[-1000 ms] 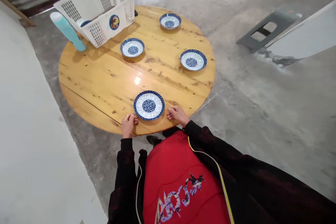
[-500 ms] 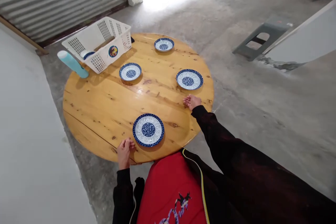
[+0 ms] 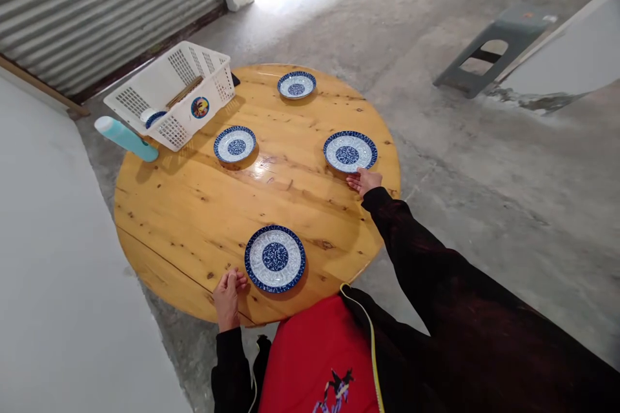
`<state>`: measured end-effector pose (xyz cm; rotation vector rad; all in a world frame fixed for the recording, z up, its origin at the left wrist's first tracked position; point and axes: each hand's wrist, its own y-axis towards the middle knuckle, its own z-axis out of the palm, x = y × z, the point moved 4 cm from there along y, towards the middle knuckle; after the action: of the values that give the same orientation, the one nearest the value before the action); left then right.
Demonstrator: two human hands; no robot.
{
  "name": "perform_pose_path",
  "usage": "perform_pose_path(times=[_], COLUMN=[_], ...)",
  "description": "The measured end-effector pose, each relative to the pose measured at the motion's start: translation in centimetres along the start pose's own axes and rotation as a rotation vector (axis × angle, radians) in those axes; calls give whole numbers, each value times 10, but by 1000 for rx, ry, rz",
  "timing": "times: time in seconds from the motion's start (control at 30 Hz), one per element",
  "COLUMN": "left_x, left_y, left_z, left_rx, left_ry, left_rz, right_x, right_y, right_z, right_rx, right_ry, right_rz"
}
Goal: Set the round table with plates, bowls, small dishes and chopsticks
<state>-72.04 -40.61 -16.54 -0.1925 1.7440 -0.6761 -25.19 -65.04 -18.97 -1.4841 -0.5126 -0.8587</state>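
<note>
The near plate [image 3: 275,258] lies flat on the wooden table [image 3: 194,219] by its front edge; the left hand [image 3: 228,297], loosely curled and apparently empty, is just beside it. Farther off, the right hand [image 3: 363,182] is at the near rim of the right plate [image 3: 349,151], fingers low and slightly bent; whether they pinch it cannot be told. A sound hold here probably wants thumb over rim, fingers beneath, the plate level. Beyond sit the left plate [image 3: 235,144] and the far plate [image 3: 297,85].
</note>
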Motion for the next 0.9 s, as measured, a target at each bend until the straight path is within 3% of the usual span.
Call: perform_pose_path(times=[0.53,0.7,0.9], left_x=[-3,-4,-8], left_y=[8,8,9], left_z=[8,9,11], left_rx=[38,33,13], left_ry=[58,57,87], left_rz=[17,4,32], right_x=[4,-7,-35], right_y=[-18,-36,-65], right_z=[-2,-7,3], right_rx=[-74,-15,156], right_ry=[-80,-121,-188], right_rz=[-15,-39,-30])
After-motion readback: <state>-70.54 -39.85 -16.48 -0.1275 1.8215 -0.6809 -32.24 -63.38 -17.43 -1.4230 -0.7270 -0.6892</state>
